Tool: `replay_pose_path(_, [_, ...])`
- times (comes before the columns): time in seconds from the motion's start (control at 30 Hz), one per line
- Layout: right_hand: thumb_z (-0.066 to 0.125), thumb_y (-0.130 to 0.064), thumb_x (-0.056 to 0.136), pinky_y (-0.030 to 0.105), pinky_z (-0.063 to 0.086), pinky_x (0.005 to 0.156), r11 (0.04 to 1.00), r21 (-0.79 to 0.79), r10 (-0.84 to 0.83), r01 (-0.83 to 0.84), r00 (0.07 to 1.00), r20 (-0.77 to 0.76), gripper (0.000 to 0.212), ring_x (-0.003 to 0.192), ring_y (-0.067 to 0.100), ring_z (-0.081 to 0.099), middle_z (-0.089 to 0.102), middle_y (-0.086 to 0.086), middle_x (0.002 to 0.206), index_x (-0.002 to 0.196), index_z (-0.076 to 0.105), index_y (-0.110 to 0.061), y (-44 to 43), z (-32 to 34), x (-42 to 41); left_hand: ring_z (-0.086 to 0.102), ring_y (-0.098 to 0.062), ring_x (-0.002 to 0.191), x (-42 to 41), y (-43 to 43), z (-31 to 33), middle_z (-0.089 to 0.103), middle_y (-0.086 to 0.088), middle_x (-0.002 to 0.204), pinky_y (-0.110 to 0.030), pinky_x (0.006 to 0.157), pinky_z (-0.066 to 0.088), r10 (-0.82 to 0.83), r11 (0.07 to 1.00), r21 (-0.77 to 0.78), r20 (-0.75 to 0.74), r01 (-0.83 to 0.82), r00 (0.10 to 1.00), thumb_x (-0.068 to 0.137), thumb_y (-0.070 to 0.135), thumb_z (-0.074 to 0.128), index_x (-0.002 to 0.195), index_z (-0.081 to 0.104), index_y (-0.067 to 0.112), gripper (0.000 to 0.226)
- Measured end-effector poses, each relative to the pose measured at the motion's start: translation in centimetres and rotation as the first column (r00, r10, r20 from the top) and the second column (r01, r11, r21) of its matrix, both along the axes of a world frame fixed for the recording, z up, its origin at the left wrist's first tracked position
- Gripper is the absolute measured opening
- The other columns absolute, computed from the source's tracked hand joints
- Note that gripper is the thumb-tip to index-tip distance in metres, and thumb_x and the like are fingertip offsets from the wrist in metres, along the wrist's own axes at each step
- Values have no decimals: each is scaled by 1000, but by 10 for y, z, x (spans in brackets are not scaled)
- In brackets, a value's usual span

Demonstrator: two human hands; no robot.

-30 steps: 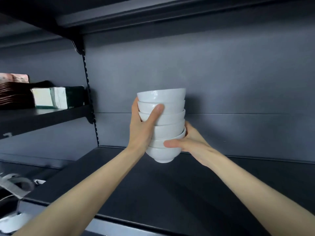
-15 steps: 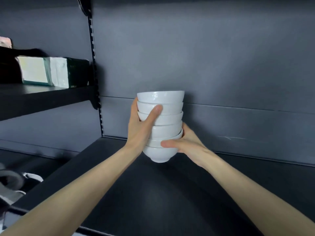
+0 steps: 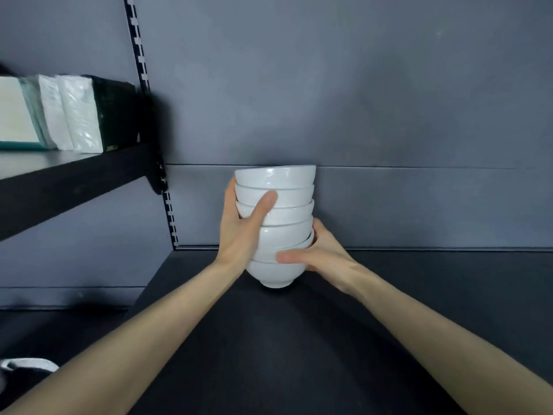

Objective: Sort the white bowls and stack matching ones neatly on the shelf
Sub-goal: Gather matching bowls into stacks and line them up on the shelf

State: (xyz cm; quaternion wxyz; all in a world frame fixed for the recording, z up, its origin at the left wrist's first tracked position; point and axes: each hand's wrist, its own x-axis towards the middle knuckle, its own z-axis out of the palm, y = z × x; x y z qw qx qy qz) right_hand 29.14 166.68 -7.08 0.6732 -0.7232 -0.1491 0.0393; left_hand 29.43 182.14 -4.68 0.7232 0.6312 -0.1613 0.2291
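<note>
The placing step is in hand: the stack of white bowls stands upright mid-view, its foot at or just above the dark shelf; contact is hard to judge. The left hand grips its 9 o'clock side, thumb across the front, and the right hand cups the lowest bowls from 4 o'clock. The next move, I judge, is to settle the stack flat and then release gently. Fingers behind the stack are hidden. The packets at 9 o'clock are cut off.

Dim, cool, even light, seemingly from above and near the viewer. The grey back wall glows palest at its middle and darkens toward the edges. The stack of white bowls is brightest, with a soft sheen; a faint shadow pools under it on the black shelf. The slotted upright bows from lens distortion; the packets at left look soft.
</note>
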Motion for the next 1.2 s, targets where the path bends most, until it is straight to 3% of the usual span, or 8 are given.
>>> replay_pose_path(0.1, [88,-8,58,32,56,87,1000,-2,-22,22,1000,-2,87,105,8,67,69,-11,115,130,44,-27,-3,-5,6,62,5,103,10,-2,-4,66,24,108,-12,83,50,-27,1000,0,-7,27,1000,79,37,73,131,47,28,58])
replay_pose_path(0.23, [84,0,64,31,56,87,1000,-11,-5,5,1000,28,76,107,9,66,70,-13,112,120,47,-35,-16,-4,13,60,3,110,22,-12,-6,64,21,118,-14,88,49,-47,999,7,1,47,999,68,51,69,136,44,28,76])
replay_pose_path(0.4, [86,-9,58,29,53,92,999,-45,9,-8,999,35,93,115,11,62,65,-8,125,135,40,-30,-34,-5,19,57,2,114,31,-31,-9,61,23,120,-15,90,48,-61,997,44,44,59,997,69,49,69,139,40,27,79])
replay_pose_path(0.47, [83,-6,61,22,53,88,996,-81,28,-24,998,53,84,113,7,62,66,-10,123,129,43,-35,-44,-3,21,56,0,117,33,-38,-10,60,22,123,-19,94,47,-55,997,55,60,51,997,70,47,69,139,39,25,78])
replay_pose_path(0.57, [81,-5,64,29,51,96,990,-136,44,-34,997,70,79,116,8,61,64,-9,126,125,45,-39,-53,0,21,56,0,118,34,-46,-12,60,23,122,-23,97,46,-56,997,58,71,52,996,71,47,69,139,39,26,77])
replay_pose_path(0.73, [82,-3,66,27,52,94,985,-166,54,-38,994,91,79,116,7,61,63,-8,127,128,44,-36,-59,-3,25,54,6,116,34,-48,-13,57,33,118,-12,90,45,-63,996,68,63,58,996,70,49,68,142,34,25,84])
replay_pose_path(0.87, [83,-4,69,23,52,92,984,-177,46,-28,994,100,79,116,6,60,62,-11,126,128,42,-36,-61,-5,27,56,9,111,30,-47,-11,56,28,121,-9,85,47,-90,994,60,35,88,995,72,42,71,142,34,23,81])
replay_pose_path(1.2, [87,-34,59,26,50,98,977,-211,7,9,997,76,105,123,4,53,46,-8,140,144,25,-28,-59,-15,30,56,18,100,27,-37,-11,52,24,120,-4,74,46,-206,968,137,-61,212,977,71,26,72,134,30,30,76])
